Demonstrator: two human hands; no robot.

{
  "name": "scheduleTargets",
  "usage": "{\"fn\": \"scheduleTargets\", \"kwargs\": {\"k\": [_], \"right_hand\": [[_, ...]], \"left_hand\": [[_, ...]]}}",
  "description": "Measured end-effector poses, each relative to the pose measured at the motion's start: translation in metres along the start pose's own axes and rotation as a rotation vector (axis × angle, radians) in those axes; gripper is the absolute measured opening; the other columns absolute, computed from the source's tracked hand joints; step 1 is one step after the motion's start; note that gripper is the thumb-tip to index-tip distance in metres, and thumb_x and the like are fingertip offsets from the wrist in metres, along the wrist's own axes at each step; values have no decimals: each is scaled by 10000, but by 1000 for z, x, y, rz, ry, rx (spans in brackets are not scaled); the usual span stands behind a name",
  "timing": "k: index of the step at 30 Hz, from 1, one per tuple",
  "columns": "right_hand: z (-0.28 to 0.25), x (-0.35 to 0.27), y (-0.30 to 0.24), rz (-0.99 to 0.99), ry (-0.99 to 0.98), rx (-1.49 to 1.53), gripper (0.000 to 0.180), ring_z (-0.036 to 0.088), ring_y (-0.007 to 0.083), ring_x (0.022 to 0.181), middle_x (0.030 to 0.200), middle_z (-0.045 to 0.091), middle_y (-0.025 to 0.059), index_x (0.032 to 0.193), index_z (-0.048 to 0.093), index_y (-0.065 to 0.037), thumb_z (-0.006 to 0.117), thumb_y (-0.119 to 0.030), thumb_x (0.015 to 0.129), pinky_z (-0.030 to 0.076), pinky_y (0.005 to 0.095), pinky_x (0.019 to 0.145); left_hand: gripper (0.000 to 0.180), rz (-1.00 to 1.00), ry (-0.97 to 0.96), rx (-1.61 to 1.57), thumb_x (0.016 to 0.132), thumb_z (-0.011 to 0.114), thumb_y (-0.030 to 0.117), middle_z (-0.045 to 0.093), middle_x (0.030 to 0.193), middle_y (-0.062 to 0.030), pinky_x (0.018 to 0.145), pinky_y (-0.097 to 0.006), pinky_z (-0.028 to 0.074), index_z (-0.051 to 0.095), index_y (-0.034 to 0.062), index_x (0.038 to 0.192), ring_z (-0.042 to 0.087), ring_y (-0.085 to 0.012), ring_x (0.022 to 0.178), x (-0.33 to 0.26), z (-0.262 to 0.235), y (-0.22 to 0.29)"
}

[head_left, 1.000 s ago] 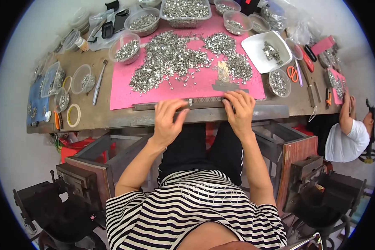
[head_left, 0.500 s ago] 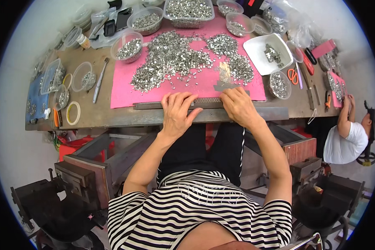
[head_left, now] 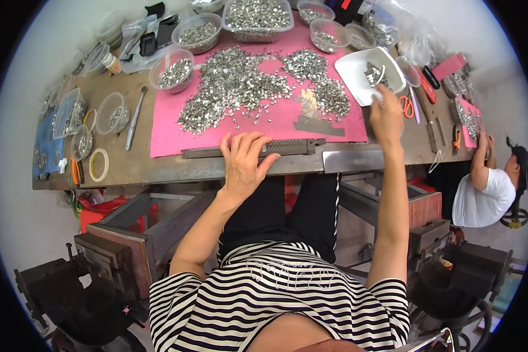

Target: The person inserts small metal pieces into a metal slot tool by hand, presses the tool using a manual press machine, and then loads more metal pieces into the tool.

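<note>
A long dark metal bar [head_left: 293,146] with a row of small notches lies along the table's front edge. My left hand [head_left: 242,163] rests over its left half, fingers bent across the bar and thumb spread away. Out to the right, my right hand [head_left: 388,120] is at the near rim of a white tray [head_left: 352,70]. Its fingertips are blurred, and I cannot make out whether they hold anything. Small silvery metal pieces [head_left: 372,75] lie in the tray, with a thin pale curved strip [head_left: 382,76] above them. A larger heap of metal pieces [head_left: 229,82] spreads over the pink mat [head_left: 164,132].
Clear tubs of metal pieces [head_left: 175,70] stand around the mat. A flat grey strip [head_left: 320,125] lies behind the bar. Orange-handled scissors [head_left: 406,107] are right of the tray; tape rolls [head_left: 99,165] and a brush [head_left: 136,117] lie left. Another person [head_left: 487,193] sits far right.
My right hand has left the bar's right end and moved right and away to the white tray. My left hand stays on the bar. A pale curved strip now shows over the tray.
</note>
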State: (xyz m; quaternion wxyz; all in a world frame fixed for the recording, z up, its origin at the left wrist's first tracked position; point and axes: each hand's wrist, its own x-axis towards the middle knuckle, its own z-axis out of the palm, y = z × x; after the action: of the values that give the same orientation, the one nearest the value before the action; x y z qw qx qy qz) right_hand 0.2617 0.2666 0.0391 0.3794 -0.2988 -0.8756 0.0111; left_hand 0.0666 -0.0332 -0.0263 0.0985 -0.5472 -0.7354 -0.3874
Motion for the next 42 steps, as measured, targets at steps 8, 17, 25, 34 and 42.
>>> {"fn": "scheduleTargets", "kwargs": {"k": [8,17,25,34,42], "right_hand": [[25,-75,-51,-152,-322,-51,410,468,352,1405,1459,557,146,1370,566,-6,570,-47,963,350,486,1152],[14,-76,-42,5,-160,174,314,576,334,1169,1219,652,122,1204,670,-35,646,-8,892,441,453,988],[18,-78,-47,-63,-106,152,198,571,296,989,1033,623,87,1049,727,-85,694,-33,860,438,425,846],[18,-77,-43,15,-99,160,177,574,292,950,971,616,89,1020,727,-86,697,-28,855,435,417,813],[25,-77,-54,53,-76,99,126,571,274,913,913,603,56,928,711,-96,778,-94,821,424,420,793]], "left_hand": [[481,239,-232,-26,1002,615,259,490,1531,-81,1148,-738,155,543,76,1441,341,-414,1456,77,51,29],[172,288,-206,-134,830,782,157,632,998,-25,1070,-559,286,737,141,996,541,-253,1092,115,81,23],[102,354,-175,-43,824,770,176,618,952,-58,1060,-564,298,731,102,881,542,-272,1054,119,95,22],[57,315,-87,-87,885,702,126,617,939,-40,1058,-531,315,675,100,928,551,-260,1028,106,75,25],[55,153,-100,-195,879,658,56,604,932,-63,977,-470,359,625,74,919,556,-275,983,53,22,17]]}}
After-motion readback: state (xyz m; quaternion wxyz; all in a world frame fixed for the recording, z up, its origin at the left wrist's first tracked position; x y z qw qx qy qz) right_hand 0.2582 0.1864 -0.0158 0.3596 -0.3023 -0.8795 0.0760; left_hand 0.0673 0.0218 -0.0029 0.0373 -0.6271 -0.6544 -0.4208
